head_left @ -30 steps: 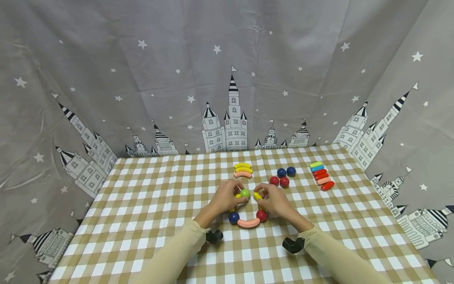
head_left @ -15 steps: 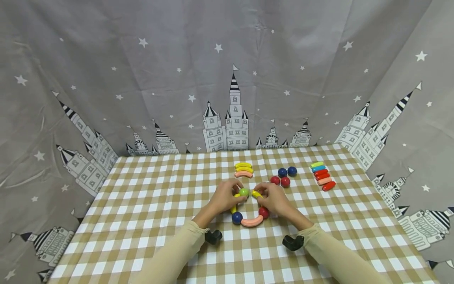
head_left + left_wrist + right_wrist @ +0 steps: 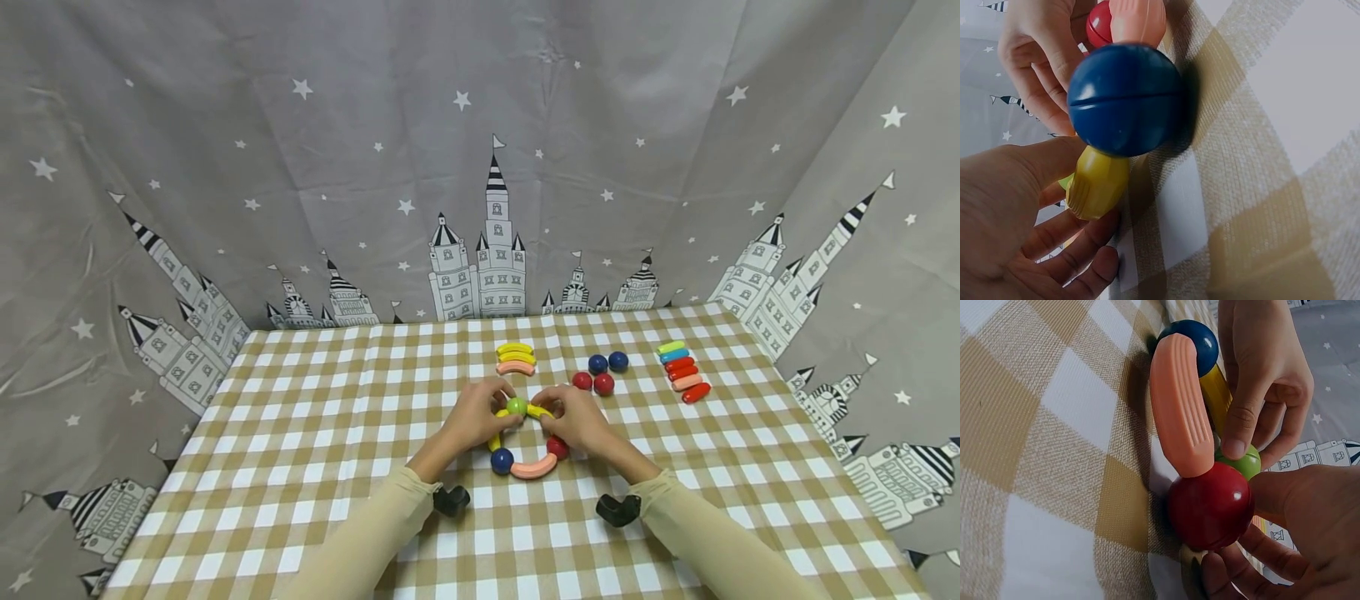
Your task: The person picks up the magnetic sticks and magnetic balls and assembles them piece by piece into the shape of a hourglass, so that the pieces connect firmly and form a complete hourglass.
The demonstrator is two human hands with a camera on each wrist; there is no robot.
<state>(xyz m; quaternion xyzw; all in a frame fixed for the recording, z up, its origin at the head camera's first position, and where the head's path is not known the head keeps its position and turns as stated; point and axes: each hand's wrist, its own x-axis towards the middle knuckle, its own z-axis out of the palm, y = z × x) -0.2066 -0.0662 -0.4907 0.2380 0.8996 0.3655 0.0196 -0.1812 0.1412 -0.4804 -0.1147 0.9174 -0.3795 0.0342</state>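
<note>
Left hand [image 3: 480,412] pinches green ball [image 3: 517,406]; right hand [image 3: 577,421] pinches right yellow piece [image 3: 537,412], its end against green ball. Nearer the person on the checked cloth [image 3: 300,467]: blue ball [image 3: 502,461], pink piece [image 3: 533,467], red ball [image 3: 557,447], touching in a row. Left yellow piece [image 3: 1099,184] touches blue ball, partly behind left hand

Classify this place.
Probably a staged tabletop recording setup, room type unclear: a checkered tablecloth, a grey castle-print curtain around its back and sides, and a black wrist-worn device.
</note>
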